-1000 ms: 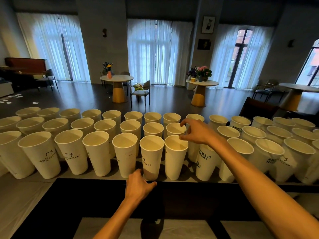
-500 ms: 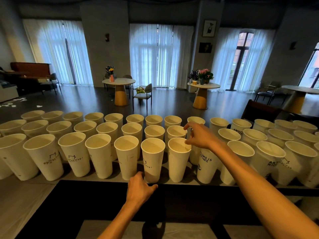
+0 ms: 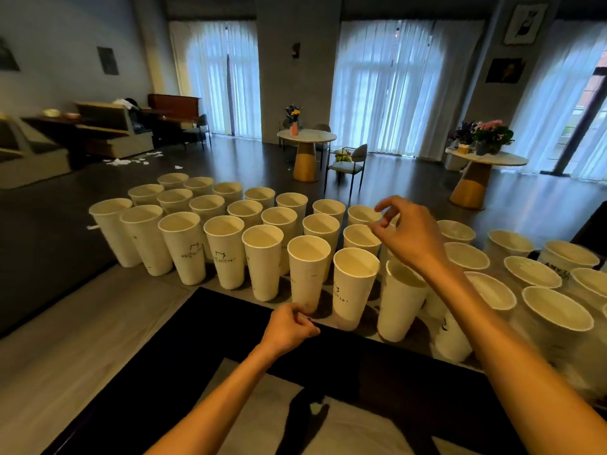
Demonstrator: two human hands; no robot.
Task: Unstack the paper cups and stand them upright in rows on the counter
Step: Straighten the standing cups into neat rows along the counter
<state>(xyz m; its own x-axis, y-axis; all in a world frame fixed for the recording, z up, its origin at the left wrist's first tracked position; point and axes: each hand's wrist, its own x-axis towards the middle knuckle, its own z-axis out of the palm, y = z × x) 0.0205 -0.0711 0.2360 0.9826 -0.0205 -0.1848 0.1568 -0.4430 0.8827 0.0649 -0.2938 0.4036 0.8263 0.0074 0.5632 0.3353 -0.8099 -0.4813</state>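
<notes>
Several rows of tall white paper cups (image 3: 226, 254) stand upright on the grey counter (image 3: 98, 323), mouths open. My right hand (image 3: 407, 234) hovers above the cups in the middle rows, fingers bent and spread, thumb and forefinger apart, with nothing between them. Just below its fingertips is a cup rim (image 3: 361, 236). My left hand (image 3: 289, 326) sits low at the counter's near edge, its fingers curled in and its knuckles at the base of a front-row cup (image 3: 308, 274). I see nothing held in it.
A black mat (image 3: 147, 372) covers the near side of the counter. More cups (image 3: 555, 310) crowd the right, blurred. Beyond the counter lie a dark floor, two round tables (image 3: 307, 137) with flowers, a chair (image 3: 348, 165) and sofas at the left.
The view has swung left. My right hand has lifted off the cup rim and its fingers have spread. My left hand's fingers have curled in by the front cup's base.
</notes>
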